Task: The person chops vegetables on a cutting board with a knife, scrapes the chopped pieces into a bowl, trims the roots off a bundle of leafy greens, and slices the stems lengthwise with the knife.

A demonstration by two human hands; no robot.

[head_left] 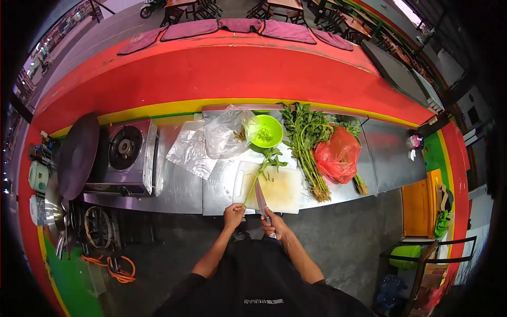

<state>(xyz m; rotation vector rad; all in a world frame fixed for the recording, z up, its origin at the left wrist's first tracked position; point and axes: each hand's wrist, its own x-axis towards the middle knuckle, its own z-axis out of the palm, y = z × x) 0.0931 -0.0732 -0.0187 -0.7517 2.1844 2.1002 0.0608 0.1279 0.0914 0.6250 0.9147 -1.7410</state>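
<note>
My left hand point(234, 216) pinches the lower end of a long green stem of leafy greens point(270, 159), which lies slanting across a white cutting board point(288, 198). In my right hand point(274, 224) is a knife point(260, 198), gripped by its handle, with the blade pointing away from me over the board, close beside the stem. A few small green bits lie on the board. Beyond it stands a bright green bowl point(273, 127) with chopped green pieces inside. To the right lies a large bunch of leafy greens point(302, 142) with roots towards me.
A red plastic bag point(338, 156) rests on more greens at the right. Clear plastic bags point(224, 132) lie left of the bowl. Further left are a gas stove point(124, 148) and a large dark wok point(79, 156). A red wall point(211, 68) borders the steel counter point(179, 190).
</note>
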